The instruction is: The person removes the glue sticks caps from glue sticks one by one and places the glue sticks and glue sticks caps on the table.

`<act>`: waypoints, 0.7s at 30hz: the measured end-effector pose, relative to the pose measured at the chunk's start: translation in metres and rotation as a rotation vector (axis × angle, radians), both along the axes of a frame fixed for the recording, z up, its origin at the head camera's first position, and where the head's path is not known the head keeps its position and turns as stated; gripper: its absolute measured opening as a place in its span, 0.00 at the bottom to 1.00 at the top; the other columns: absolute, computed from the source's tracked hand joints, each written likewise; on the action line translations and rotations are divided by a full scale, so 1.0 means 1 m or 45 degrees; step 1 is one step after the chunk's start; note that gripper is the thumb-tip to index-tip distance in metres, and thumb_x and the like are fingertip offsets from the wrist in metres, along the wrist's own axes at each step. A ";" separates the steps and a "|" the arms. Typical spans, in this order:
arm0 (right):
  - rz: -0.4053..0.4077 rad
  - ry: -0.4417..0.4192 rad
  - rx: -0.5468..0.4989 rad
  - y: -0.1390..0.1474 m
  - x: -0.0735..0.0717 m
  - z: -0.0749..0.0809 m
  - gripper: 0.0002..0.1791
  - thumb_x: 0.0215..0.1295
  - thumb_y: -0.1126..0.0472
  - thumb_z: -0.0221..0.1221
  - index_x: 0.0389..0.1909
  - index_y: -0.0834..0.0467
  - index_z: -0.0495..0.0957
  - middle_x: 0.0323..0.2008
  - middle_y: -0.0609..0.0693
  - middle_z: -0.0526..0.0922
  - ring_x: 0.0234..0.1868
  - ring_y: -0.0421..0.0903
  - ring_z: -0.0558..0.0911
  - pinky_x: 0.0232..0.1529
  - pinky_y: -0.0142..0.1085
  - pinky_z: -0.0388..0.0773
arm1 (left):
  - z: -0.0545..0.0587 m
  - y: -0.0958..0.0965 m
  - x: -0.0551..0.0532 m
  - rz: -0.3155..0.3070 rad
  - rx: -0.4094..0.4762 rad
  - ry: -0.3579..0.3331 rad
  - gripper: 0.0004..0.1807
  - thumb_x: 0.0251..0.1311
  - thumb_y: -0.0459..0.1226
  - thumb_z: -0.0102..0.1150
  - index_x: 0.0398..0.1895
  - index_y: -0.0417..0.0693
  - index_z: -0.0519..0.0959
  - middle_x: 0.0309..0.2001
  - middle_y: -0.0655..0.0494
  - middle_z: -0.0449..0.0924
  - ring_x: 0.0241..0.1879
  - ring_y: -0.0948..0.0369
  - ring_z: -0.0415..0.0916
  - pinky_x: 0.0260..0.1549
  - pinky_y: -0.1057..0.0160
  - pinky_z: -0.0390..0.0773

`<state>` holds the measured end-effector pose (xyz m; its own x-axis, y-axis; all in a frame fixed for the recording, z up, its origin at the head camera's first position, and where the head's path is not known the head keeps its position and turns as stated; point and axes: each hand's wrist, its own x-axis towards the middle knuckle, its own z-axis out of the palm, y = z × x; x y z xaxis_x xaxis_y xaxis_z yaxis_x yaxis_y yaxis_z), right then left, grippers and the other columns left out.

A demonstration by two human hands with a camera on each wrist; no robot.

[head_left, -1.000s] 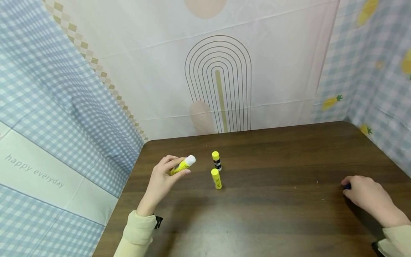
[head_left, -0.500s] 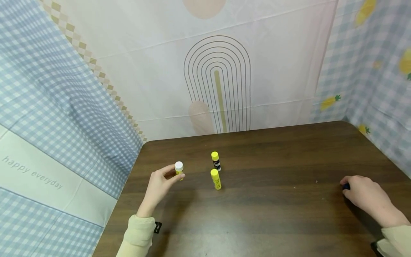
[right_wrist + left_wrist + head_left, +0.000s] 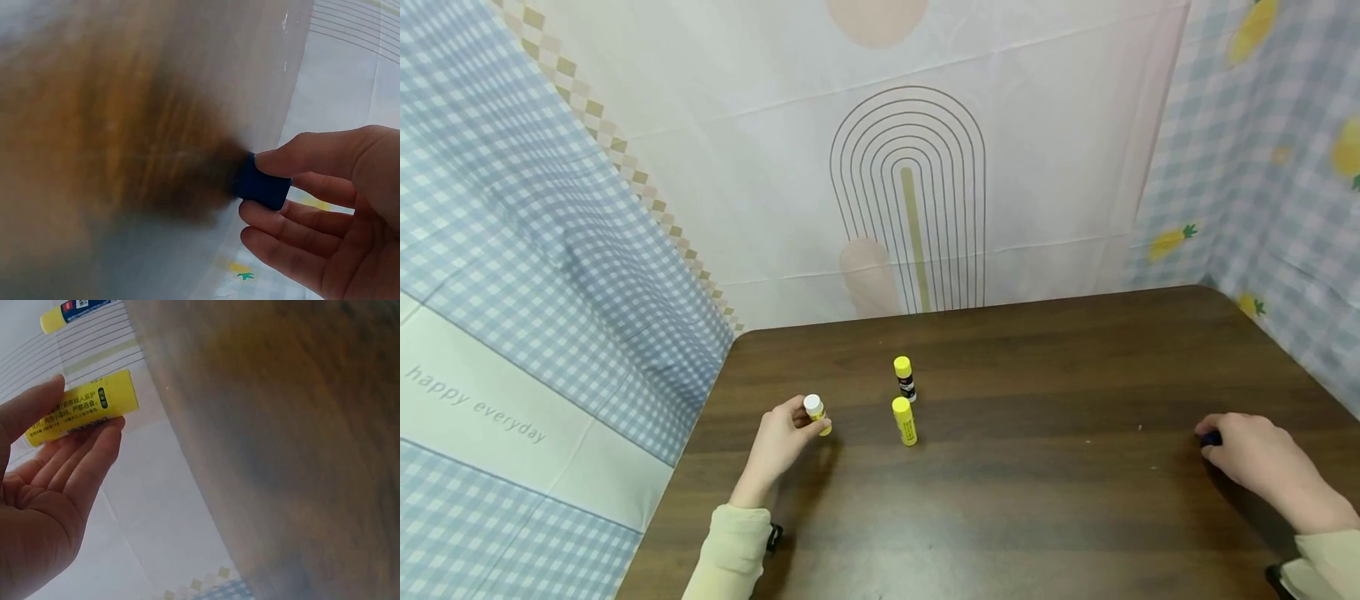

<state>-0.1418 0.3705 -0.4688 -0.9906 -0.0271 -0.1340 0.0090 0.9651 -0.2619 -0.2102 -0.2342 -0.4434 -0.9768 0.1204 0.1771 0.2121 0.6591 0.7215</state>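
Observation:
My left hand (image 3: 778, 446) pinches a yellow glue stick with a white cap (image 3: 816, 413) between thumb and fingers and holds it upright on the dark wooden table (image 3: 1015, 500); the left wrist view shows the yellow glue stick (image 3: 81, 409) against my fingertips (image 3: 103, 440). Two more yellow-capped glue sticks stand just to its right, the nearer one (image 3: 904, 420) yellow and the farther one (image 3: 905, 377) with a dark label. My right hand (image 3: 1255, 462) rests on the table at the right, its fingers curled on a small dark blue block (image 3: 262, 184).
Patterned cloth walls enclose the table: blue gingham on the left (image 3: 512, 250), a pale arch print at the back (image 3: 910, 200), pineapple gingham on the right (image 3: 1285, 167). The table's left edge (image 3: 688, 467) runs close by my left hand.
My left hand has turned the white-capped glue stick from slanted in the air to upright and lowered it toward me onto the table. The right hand has stayed in place.

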 end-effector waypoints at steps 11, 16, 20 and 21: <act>-0.019 -0.047 -0.058 0.001 0.004 -0.001 0.19 0.62 0.67 0.64 0.49 0.77 0.76 0.42 0.78 0.78 0.23 0.50 0.74 0.25 0.43 0.69 | -0.010 -0.001 0.001 0.003 -0.041 -0.054 0.08 0.56 0.31 0.72 0.36 0.42 0.81 0.35 0.51 0.88 0.38 0.54 0.86 0.41 0.53 0.83; -0.009 -0.055 -0.030 0.004 0.001 -0.005 0.19 0.61 0.67 0.65 0.48 0.76 0.77 0.43 0.78 0.78 0.28 0.54 0.79 0.26 0.46 0.73 | -0.011 -0.003 0.002 0.013 -0.091 -0.079 0.09 0.56 0.31 0.73 0.34 0.43 0.80 0.33 0.53 0.87 0.37 0.56 0.85 0.40 0.52 0.82; -0.002 -0.052 -0.042 0.003 0.003 -0.005 0.19 0.62 0.68 0.64 0.49 0.77 0.76 0.43 0.79 0.78 0.25 0.48 0.75 0.26 0.43 0.69 | -0.011 -0.004 0.001 0.016 -0.090 -0.096 0.09 0.56 0.31 0.72 0.34 0.43 0.79 0.34 0.53 0.87 0.38 0.55 0.85 0.40 0.52 0.81; -0.002 -0.054 -0.040 0.002 0.003 -0.004 0.19 0.62 0.68 0.64 0.49 0.77 0.76 0.43 0.79 0.78 0.25 0.48 0.75 0.26 0.43 0.69 | -0.010 -0.004 0.001 0.015 -0.089 -0.101 0.09 0.56 0.31 0.72 0.35 0.43 0.79 0.34 0.52 0.87 0.38 0.55 0.85 0.40 0.51 0.81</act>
<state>-0.1384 0.3730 -0.4732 -0.9841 -0.0306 -0.1749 0.0221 0.9563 -0.2917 -0.2095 -0.2384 -0.4538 -0.9888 0.1178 0.0912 0.1481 0.7104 0.6881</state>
